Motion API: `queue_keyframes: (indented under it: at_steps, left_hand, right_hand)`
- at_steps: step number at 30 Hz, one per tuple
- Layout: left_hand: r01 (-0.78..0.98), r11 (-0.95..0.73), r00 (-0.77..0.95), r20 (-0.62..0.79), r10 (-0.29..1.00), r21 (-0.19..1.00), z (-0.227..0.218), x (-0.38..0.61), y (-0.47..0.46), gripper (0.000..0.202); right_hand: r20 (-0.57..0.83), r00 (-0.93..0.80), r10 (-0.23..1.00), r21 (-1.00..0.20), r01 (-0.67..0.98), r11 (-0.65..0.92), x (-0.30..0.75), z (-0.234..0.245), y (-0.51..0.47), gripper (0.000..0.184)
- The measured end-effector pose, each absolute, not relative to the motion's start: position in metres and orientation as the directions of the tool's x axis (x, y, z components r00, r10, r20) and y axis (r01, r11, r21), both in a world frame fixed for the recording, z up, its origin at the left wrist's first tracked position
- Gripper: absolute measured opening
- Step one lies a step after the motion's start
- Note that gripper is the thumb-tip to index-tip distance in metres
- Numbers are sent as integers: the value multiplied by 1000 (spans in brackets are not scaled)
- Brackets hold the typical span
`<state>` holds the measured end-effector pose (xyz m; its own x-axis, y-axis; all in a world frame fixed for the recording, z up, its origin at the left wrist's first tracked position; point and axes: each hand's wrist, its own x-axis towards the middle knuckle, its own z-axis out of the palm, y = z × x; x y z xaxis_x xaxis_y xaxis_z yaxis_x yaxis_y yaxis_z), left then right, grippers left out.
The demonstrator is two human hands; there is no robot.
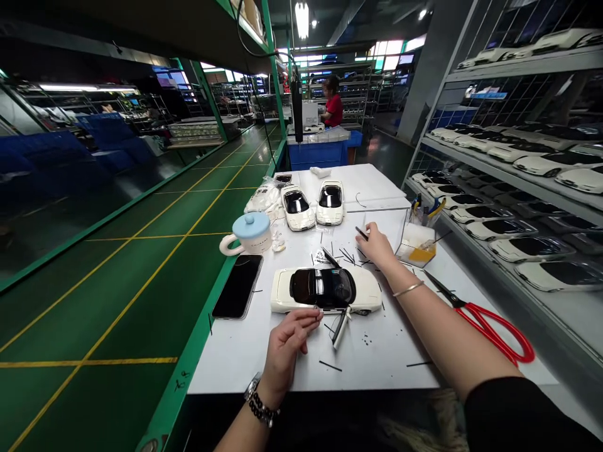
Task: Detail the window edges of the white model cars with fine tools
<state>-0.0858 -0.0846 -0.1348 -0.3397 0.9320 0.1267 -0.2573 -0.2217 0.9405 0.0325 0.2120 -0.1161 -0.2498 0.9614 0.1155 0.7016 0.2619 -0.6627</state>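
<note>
A white model car (325, 290) with a black roof lies sideways on the white table (377, 351) in front of me. My left hand (288, 342) hovers just below it, fingers pinched near the car's lower edge; I cannot tell what they hold. My right hand (375, 245) reaches past the car to a scatter of thin black strips (348, 254) and pinches one short black strip (362, 233) at its fingertips. A small black-and-white tool (340, 326) lies beside the car.
Two more white model cars (313, 205) stand further back. A mug with a blue lid (249, 233) and a black phone (238, 285) sit left. Red-handled scissors (490, 326) and a clear box (417, 243) lie right. Shelves of car bodies (532, 163) line the right. A person in red (333, 108) works far off.
</note>
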Motion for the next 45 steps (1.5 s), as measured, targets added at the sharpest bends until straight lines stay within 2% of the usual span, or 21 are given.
queue_keyframes:
  at_steps: [4, 7, 10, 12, 13, 15, 16, 18, 20, 23, 26, 45]
  left_hand:
    - [-253, -224, -337, 131, 932, 941, -134, -85, -85, 40]
    - [-250, -240, -337, 148, 930, 938, -134, -85, -85, 39]
    - [-208, -271, -332, 193, 923, 940, -135, -84, -86, 38]
    - [-147, -296, -329, 236, 914, 944, -135, -83, -86, 36]
    - [-107, -309, -327, 260, 908, 945, -134, -82, -86, 35]
    - [-17, -329, -325, 306, 895, 944, -133, -80, -87, 32]
    - [25, -338, -322, 327, 888, 941, -132, -80, -87, 30]
    - [92, -349, -315, 360, 878, 933, -131, -78, -89, 29]
    - [132, -352, -310, 376, 873, 927, -130, -78, -91, 28]
    - [159, -342, -308, 375, 874, 926, -130, -78, -94, 28]
    - [162, -338, -304, 373, 877, 927, -131, -79, -96, 28]
    - [157, -308, -306, 343, 888, 938, -129, -75, -98, 29]
  right_hand:
    - [77, -230, 970, -645, 731, 224, 27, -113, 201, 40]
    - [125, -186, 975, -671, 708, 221, 46, -94, 182, 53]
    - [184, -194, 964, -728, 631, 266, 76, -69, 149, 34]
    - [225, -277, 934, -825, 456, 334, 93, -56, 124, 45]
    - [262, -352, 899, -903, 239, 357, 98, -53, 112, 49]
    - [235, -461, 856, -959, 32, 281, 100, -53, 92, 55]
    - [176, -507, 844, -978, 6, 208, 98, -56, 84, 57]
    - [22, -568, 823, -995, 66, 72, 88, -64, 73, 57]
    - [-54, -614, 787, -996, 85, -2, 76, -74, 66, 50]
    - [-68, -647, 759, -996, 86, -16, 63, -83, 61, 38]
    - [-83, -650, 755, -996, 88, -34, 59, -86, 58, 34]
    - [-83, -665, 742, -996, 39, -77, 58, -86, 50, 37]
